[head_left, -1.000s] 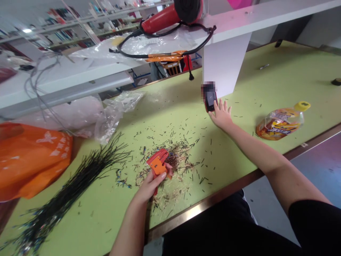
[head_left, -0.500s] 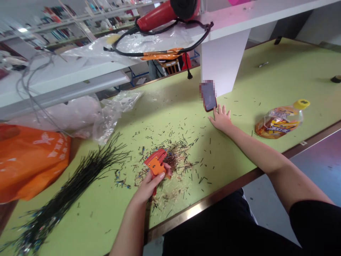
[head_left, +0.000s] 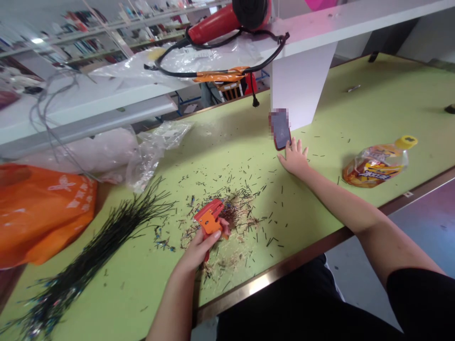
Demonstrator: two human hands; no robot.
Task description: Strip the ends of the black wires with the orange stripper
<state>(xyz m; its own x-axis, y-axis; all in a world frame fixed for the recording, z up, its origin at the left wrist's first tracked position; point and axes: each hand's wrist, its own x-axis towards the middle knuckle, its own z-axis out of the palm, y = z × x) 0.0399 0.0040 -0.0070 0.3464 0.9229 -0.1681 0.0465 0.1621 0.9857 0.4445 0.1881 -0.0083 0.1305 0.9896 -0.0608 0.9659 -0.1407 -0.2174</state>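
Note:
My left hand [head_left: 199,244] is wrapped around an orange and red wire stripper [head_left: 209,219], above a scattered heap of short wire scraps [head_left: 236,208]. My right hand [head_left: 295,157] reaches out with its fingers spread, palm down. Its fingertips are at the lower right corner of a phone [head_left: 282,130] in a red case, partly pixelated, by the white shelf support. From here I cannot tell whether they press the screen. To the left of the wire stripper lies a long bundle of black wires [head_left: 103,241].
An orange bag [head_left: 46,213] and clear plastic wrap [head_left: 147,156] lie at the left. At the right a yellow-capped drink bottle [head_left: 377,163] rests on its side. A red hair dryer [head_left: 216,23] sits on the white shelf [head_left: 305,40], its cord hanging over the edge.
The view has shifted slightly, moving the whole scene a little to the right. My left hand still holds the wire stripper, and my right hand stays by the phone.

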